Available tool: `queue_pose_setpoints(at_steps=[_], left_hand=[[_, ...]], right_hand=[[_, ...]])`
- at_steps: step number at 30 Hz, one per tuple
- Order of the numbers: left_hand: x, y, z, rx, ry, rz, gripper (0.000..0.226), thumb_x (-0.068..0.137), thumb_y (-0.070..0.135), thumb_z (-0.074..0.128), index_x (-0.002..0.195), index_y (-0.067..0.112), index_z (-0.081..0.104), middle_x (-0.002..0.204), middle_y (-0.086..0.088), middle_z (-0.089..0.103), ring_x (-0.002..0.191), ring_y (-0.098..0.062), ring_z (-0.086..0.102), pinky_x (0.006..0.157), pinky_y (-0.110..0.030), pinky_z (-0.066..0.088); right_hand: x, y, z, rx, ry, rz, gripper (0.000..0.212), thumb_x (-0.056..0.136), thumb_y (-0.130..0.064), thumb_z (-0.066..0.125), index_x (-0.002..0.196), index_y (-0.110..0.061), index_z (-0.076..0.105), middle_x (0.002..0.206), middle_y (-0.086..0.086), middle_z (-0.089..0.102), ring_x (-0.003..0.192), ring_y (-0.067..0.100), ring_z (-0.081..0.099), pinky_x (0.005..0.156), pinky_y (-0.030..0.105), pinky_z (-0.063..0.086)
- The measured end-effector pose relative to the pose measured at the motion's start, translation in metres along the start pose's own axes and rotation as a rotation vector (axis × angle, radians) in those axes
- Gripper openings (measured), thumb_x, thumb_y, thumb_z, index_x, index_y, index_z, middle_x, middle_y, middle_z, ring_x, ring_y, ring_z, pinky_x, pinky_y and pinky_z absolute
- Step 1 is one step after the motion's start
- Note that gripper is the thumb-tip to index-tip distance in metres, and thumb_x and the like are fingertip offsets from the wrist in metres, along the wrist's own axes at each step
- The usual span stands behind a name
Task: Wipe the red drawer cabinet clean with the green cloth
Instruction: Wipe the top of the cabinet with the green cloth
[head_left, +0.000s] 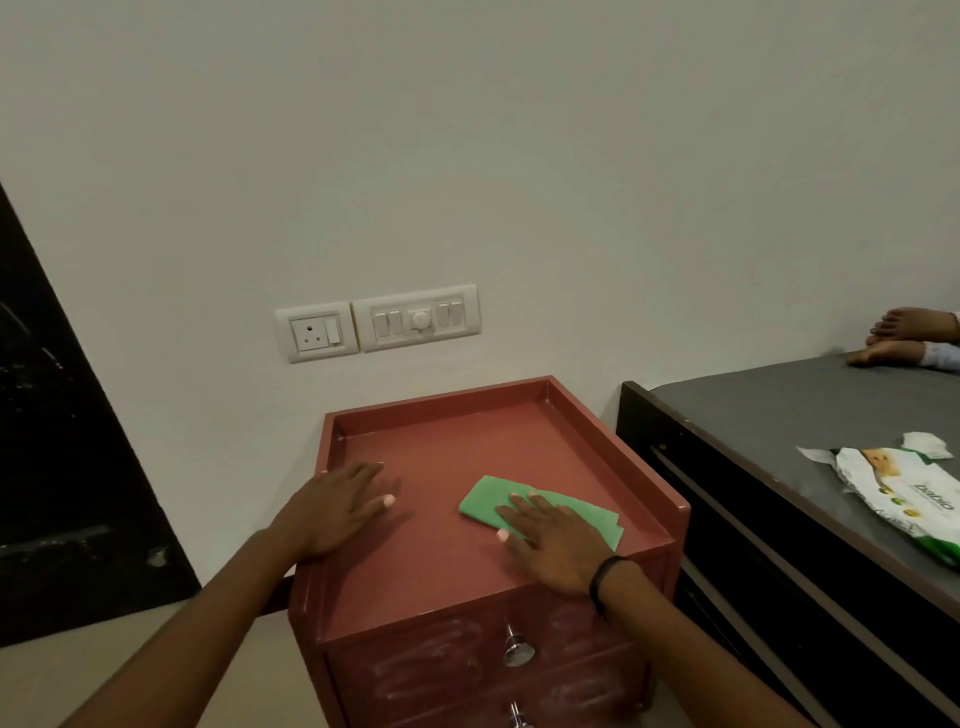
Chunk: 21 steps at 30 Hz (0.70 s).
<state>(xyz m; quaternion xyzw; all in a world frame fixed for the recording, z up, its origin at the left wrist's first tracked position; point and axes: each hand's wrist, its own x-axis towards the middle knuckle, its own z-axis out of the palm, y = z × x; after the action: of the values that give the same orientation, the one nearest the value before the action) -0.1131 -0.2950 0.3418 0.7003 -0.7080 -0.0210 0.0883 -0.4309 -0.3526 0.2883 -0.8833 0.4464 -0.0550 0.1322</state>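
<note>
The red drawer cabinet (447, 447) stands against the wall, its top a shallow tray with a raised rim. A folded green cloth (483, 501) lies on the right half of the top. My right hand (550, 545) presses flat on the cloth, fingers spread, covering its near part. My left hand (335, 506) rests flat and bare on the left side of the top, by the left rim. Below, two drawer fronts show whitish smears and metal knobs (517, 649).
A dark bed frame with a grey surface (779, 410) stands right of the cabinet, with a white and green wipes packet (904, 499) on it. Another person's feet (904, 340) rest at the far right. A switch panel (379, 322) is on the wall; a dark panel (62, 467) stands left.
</note>
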Motion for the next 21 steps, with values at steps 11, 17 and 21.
queue_pose_setpoints(at_steps=[11,17,21], left_hand=[[0.005,-0.027,0.028,-0.22,0.057,-0.15,0.107,0.067,0.095,0.007,0.156,0.037,0.021,0.164,0.008,0.024,0.15,-0.014,0.024,0.123,-0.041,0.019],[0.01,-0.036,0.035,-0.272,0.076,-0.167,0.1,0.071,0.093,0.014,0.156,0.039,0.02,0.164,0.012,0.023,0.149,-0.013,0.025,0.122,-0.044,0.023],[0.011,-0.037,0.034,-0.253,0.072,-0.177,0.1,0.072,0.093,0.013,0.156,0.038,0.02,0.164,0.01,0.024,0.149,-0.016,0.027,0.122,-0.046,0.024]], right_hand=[[0.186,0.031,-0.019,-0.049,-0.073,-0.005,0.06,0.101,-0.059,0.013,0.156,-0.035,0.018,0.166,-0.007,0.009,0.153,0.017,0.007,0.122,0.04,0.005],[0.247,0.043,-0.016,-0.108,-0.005,-0.033,0.057,0.102,-0.056,0.019,0.155,-0.034,0.023,0.166,-0.001,0.01,0.152,0.018,0.015,0.122,0.04,0.013],[0.248,0.043,-0.013,-0.095,0.014,-0.055,0.049,0.105,-0.039,0.029,0.154,-0.029,0.029,0.165,0.002,0.019,0.15,0.023,0.022,0.122,0.04,0.018]])
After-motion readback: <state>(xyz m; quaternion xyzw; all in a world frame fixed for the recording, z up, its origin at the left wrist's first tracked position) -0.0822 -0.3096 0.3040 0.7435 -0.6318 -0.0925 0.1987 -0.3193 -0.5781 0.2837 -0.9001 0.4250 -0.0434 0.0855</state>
